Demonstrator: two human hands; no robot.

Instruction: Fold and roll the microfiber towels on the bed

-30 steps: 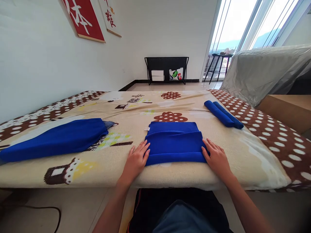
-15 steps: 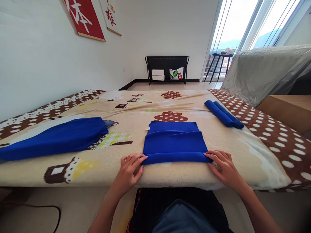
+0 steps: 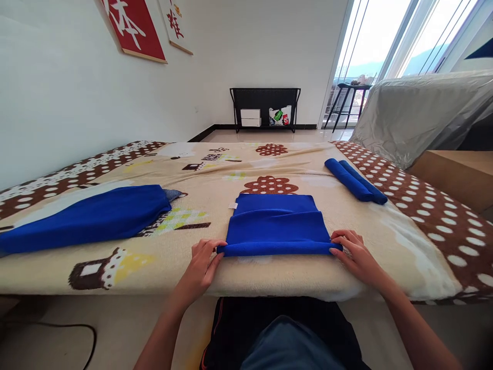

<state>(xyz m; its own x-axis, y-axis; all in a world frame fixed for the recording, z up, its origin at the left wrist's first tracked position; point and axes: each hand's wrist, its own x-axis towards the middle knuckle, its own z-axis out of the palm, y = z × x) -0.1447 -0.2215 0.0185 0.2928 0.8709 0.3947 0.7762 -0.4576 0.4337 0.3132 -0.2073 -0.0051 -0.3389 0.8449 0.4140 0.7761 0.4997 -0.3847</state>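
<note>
A blue towel (image 3: 277,221) with a small white label at its far left corner lies flat in front of me, its near edge turned over into a narrow roll. My left hand (image 3: 202,264) pinches the left end of that roll between thumb and fingers. At the right end, my right hand (image 3: 356,257) grips the roll the same way. Two rolled blue towels (image 3: 350,180) lie side by side further to the right. Off to the left is a loosely spread blue towel (image 3: 96,218) with a greyish corner showing.
Everything lies on a patterned beige blanket (image 3: 185,185) with brown polka-dot borders. A cardboard box (image 3: 454,174) and a plastic-covered piece of furniture (image 3: 419,113) stand at the right. Against the far wall is a black rack (image 3: 265,97). A cable (image 3: 94,339) lies on the floor at lower left.
The towel's near edge has been pulled outward and looks tighter and slightly more rolled. My left hand has shifted a little left, and my right hand slightly right, both still pinching.
</note>
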